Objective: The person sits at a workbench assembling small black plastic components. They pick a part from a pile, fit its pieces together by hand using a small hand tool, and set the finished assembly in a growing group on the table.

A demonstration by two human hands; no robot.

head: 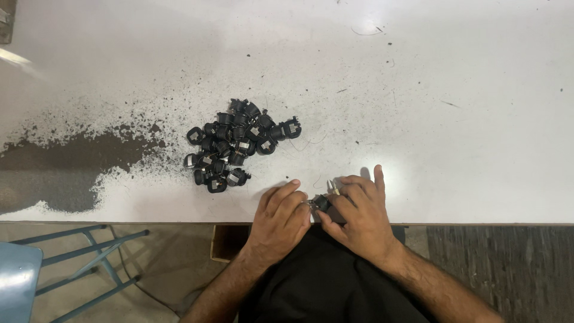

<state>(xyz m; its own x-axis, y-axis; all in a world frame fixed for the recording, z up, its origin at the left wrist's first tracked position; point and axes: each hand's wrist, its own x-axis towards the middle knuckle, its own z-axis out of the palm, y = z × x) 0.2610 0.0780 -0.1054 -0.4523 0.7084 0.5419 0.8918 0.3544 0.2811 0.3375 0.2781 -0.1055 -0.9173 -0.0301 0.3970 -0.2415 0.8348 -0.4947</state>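
A small black part (321, 202) sits between both hands at the near edge of the white surface (454, 155). The left hand (281, 218) pinches it from one side with curled fingers, and the right hand (359, 215) closes on it from the other, forefinger stretched out. Up and to the left, well apart, lies a heap of like black parts (236, 143). A dark worn patch (66, 167) marks the surface's left end, and a blue stool (36, 269) stands below.

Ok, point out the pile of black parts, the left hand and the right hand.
pile of black parts (239, 143), head view, middle of the heap
left hand (280, 218), head view, back of hand
right hand (359, 215), head view, back of hand
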